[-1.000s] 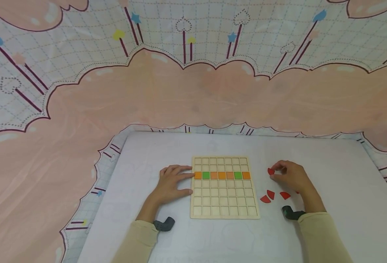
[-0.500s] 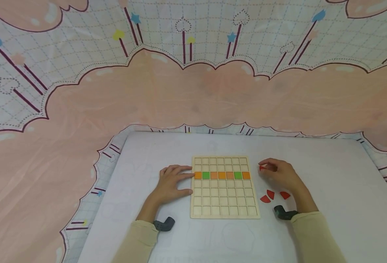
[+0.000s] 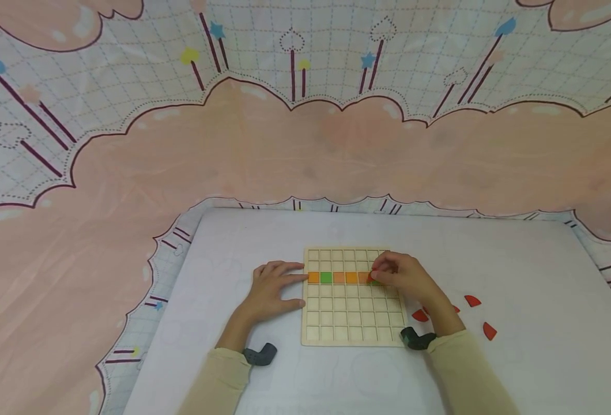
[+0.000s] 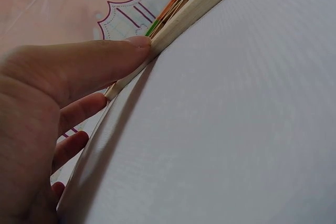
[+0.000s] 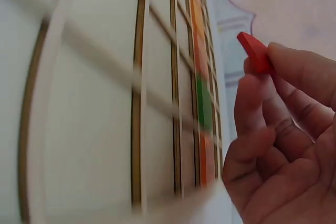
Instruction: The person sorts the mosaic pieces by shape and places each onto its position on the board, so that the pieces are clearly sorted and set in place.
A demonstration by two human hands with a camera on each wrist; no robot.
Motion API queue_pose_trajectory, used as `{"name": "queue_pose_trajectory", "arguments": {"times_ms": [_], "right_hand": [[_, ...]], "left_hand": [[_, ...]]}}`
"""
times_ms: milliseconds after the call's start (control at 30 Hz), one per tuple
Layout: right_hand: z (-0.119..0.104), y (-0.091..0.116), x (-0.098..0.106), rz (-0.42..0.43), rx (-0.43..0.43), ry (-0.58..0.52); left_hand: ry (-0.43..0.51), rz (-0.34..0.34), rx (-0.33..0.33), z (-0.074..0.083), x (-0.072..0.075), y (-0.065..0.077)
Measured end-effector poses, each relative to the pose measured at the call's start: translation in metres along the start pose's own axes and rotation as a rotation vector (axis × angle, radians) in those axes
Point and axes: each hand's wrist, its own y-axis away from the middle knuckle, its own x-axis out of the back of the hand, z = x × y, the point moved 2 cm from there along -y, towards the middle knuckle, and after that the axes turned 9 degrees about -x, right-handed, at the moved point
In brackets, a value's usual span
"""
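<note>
A pale wooden grid board (image 3: 340, 319) lies on the white table, with orange, green and peach square tiles (image 3: 339, 278) filling one row across it. My left hand (image 3: 271, 293) rests with spread fingers against the board's left edge; in the left wrist view the thumb (image 4: 113, 59) touches that edge. Over the right part of the tile row is my right hand (image 3: 401, 279). Between its thumb and forefinger it pinches a small red wedge piece (image 5: 256, 55), seen edge-on in the right wrist view and held above the board. The hand covers the row's right end in the head view.
Several loose red wedge pieces (image 3: 472, 301) with one rounded side lie on the table right of the board, some partly behind the right forearm. Dark wrist-worn devices (image 3: 260, 354) sit at both cuffs. A patterned pink and white cloth (image 3: 305, 150) surrounds the tabletop.
My right hand has carried the red wedge leftward from the table beside the board to over the tile row. More loose wedges show beyond the forearm. The left hand stays at the board's edge.
</note>
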Motion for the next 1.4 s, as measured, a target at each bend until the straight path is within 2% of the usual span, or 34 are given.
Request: {"name": "queue_pose_trajectory", "arguments": {"times_ms": [333,733,1067,1400], "right_hand": [[-0.026,-0.01,-0.037,-0.087,0.051,-0.06],[-0.052,-0.018,-0.074,-0.085,0.1,0.019],[-0.065,-0.023,-0.094,-0.042,0.039,0.048],[-0.067,-0.023,-0.1,-0.036,0.009,0.079]], "left_hand": [[-0.001,-0.007,0.005,0.001,-0.001,0.0],[-0.005,-0.017,0.004,0.001,0.0,0.0],[-0.001,-0.019,-0.004,-0.001,0.0,0.0],[0.013,-0.006,-0.003,0.001,0.001,0.001]]}}
